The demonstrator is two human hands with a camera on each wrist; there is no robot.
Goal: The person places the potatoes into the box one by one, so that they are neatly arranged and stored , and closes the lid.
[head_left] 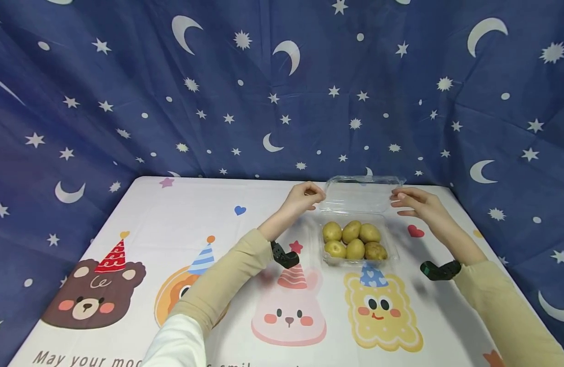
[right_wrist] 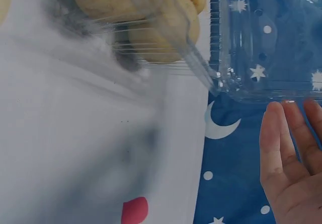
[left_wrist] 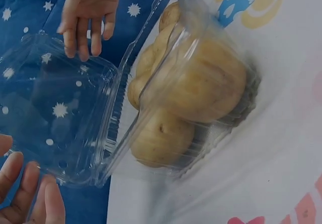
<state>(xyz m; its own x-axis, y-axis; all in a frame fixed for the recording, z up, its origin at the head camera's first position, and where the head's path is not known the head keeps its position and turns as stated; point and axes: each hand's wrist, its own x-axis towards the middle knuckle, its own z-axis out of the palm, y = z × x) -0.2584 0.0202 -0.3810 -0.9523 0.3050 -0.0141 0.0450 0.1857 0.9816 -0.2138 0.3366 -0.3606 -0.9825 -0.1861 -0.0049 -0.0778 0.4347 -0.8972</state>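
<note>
A clear plastic clamshell box [head_left: 392,257] stands on the table with its lid [head_left: 355,196] raised at the back. Several yellow potatoes [head_left: 351,232] fill its base in two rows. At the lid's left edge is my left hand [head_left: 304,196], its fingertips [left_wrist: 31,171] against or very near the plastic; the head view hides part of these fingers. On the opposite side, my right hand [head_left: 417,204] has its fingers extended, with fingertips [right_wrist: 273,110] at the lid's right edge. Whether either hand bears on the lid is hard to tell.
A white tablecloth [head_left: 245,306] with printed cartoon figures covers the table. Behind it hangs a blue curtain [head_left: 245,102] with moons and stars, close to the raised lid. Black wrist cameras sit on the left wrist [head_left: 284,256] and right wrist [head_left: 439,270].
</note>
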